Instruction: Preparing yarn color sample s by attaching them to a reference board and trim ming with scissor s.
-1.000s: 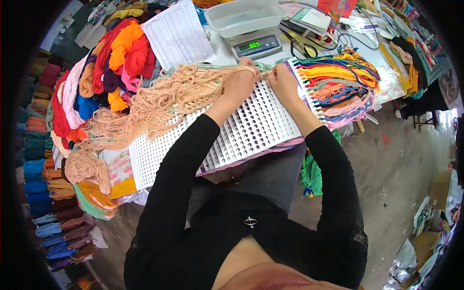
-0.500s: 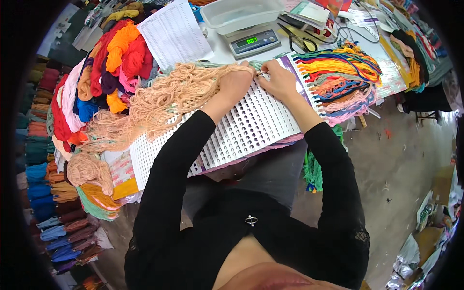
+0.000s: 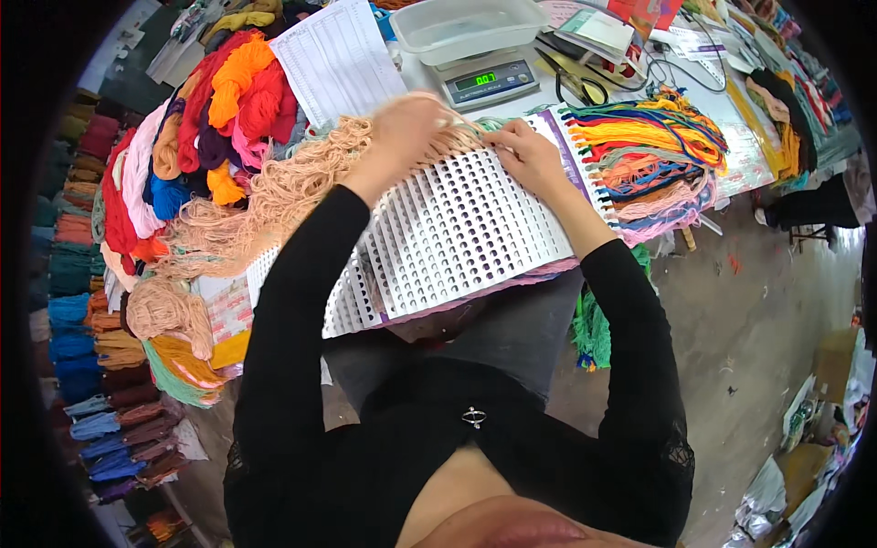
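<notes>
A white card point(image 3: 457, 242) with rows of punched round holes lies across the near edge of the table and over my lap. My left hand point(image 3: 402, 137), smeared by motion, is above the card's far edge, with a peach strand of thread point(image 3: 457, 117) running from its fingertips toward my right hand. My right hand point(image 3: 530, 157) is closed at the far edge of the card, its fingertips pinching peach thread there. A big loose heap of peach thread point(image 3: 306, 178) lies left of my left hand. Multicoloured thread bundles point(image 3: 649, 151) hang from a card strip on the right.
Behind the card stand a digital scale point(image 3: 489, 84) with a clear plastic tub point(image 3: 466, 32) and scissors point(image 3: 580, 87). A printed sheet point(image 3: 338, 59) leans on the bright skeins point(image 3: 242, 82) at left. A shelf of skeins point(image 3: 78, 320) runs down the left side.
My left hand has moved left, away from my right hand, and a peach strand now stretches between them. My right hand stays at the card's far edge.
</notes>
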Motion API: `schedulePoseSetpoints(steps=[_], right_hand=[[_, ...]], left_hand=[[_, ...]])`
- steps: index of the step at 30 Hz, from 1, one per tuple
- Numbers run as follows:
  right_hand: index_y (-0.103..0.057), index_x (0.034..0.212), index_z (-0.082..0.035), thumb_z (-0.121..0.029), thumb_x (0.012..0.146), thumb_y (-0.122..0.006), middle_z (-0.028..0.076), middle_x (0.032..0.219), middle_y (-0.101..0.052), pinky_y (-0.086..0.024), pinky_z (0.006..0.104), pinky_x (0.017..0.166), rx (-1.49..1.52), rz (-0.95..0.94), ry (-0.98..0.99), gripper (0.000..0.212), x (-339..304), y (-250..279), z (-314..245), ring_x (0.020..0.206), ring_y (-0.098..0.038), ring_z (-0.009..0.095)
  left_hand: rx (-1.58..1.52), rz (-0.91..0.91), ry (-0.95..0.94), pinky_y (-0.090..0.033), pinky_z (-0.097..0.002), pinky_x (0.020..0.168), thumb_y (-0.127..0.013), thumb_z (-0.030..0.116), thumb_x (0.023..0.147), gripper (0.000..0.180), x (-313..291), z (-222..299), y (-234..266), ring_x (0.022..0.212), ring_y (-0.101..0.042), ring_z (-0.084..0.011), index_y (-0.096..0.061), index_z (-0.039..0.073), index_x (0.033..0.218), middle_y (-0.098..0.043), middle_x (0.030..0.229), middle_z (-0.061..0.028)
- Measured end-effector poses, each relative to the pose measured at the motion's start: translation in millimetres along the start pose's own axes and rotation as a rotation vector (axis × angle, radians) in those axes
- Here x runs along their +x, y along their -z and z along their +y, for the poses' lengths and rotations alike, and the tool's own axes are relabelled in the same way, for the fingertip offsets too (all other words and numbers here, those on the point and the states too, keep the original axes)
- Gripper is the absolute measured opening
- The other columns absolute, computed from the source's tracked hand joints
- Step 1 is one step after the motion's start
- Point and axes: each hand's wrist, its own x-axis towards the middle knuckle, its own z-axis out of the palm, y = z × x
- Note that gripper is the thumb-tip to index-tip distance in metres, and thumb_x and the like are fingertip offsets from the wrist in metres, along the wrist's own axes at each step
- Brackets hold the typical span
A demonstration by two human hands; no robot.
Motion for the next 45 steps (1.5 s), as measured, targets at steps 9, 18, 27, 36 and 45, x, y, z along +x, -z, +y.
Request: schedulePoseSetpoints(steps=[9,18,27,36,45], right_hand=[[-0.065,0.104,-0.023,-0.021,0.083,-0.055,0.002,0.089,-0.056,-0.047,0.0343,0.071,-0.045,-0.051,-0.024,0.024,4.3,-3.4,-0.8,0.082,-0.058,0.022],[-0.064,0.095,-0.003,-0.011,0.083,-0.061,0.006,0.081,-0.058,-0.045,0.0269,0.064,0.467,0.116,-0.071,0.015,16.7,12.8,-61.2,0.073,-0.057,0.015],[-0.056,0.087,-0.003,-0.016,0.091,-0.055,-0.002,0.071,-0.052,-0.034,0.017,0.054,1.078,-0.021,-0.299,0.013,5.2,19.5,-132.7,0.06,-0.044,0.004],[-0.05,0.089,-0.005,-0.015,0.094,-0.048,0.001,0.075,-0.057,-0.039,0.0196,0.057,1.389,0.023,-0.403,0.01,-2.8,37.1,-145.8,0.06,-0.053,0.009],[-0.045,0.088,-0.006,-0.017,0.095,-0.044,0.006,0.065,-0.056,-0.041,0.0215,0.048,1.404,-0.002,-0.366,0.013,-10.1,35.4,-138.4,0.051,-0.053,0.012]], left_hand=[[0.03,-0.115,0.486,-0.046,-0.0447,0.067,-0.049,0.029,0.087,0.03,-22.1,-173.7,26.0,0.077,-0.061,-0.0349,-0.062,0.002,0.092,-0.062,0.08,-0.0199],[-1.766,-0.308,0.42,-0.037,-0.034,0.093,-0.028,0.045,0.097,0.052,-61.1,7.9,77.5,0.102,-0.049,-0.0171,-0.05,0.006,0.126,-0.052,0.117,-0.0067],[-2.185,-0.476,0.319,-0.042,-0.0339,0.086,-0.026,0.04,0.099,0.05,-66.8,39.0,97.8,0.101,-0.05,-0.016,-0.042,0.006,0.132,-0.05,0.119,-0.0062],[-2.391,-0.35,0.432,-0.045,-0.0379,0.089,-0.022,0.045,0.097,0.058,-72.7,26.8,102.5,0.107,-0.054,-0.0224,-0.039,0.001,0.131,-0.051,0.12,-0.0128],[-2.197,-0.164,0.379,-0.046,-0.0203,0.052,-0.021,0.044,0.098,0.058,-74.7,20.7,110.0,0.059,-0.05,-0.0065,-0.05,-0.001,0.12,-0.054,0.072,-0.0034]])
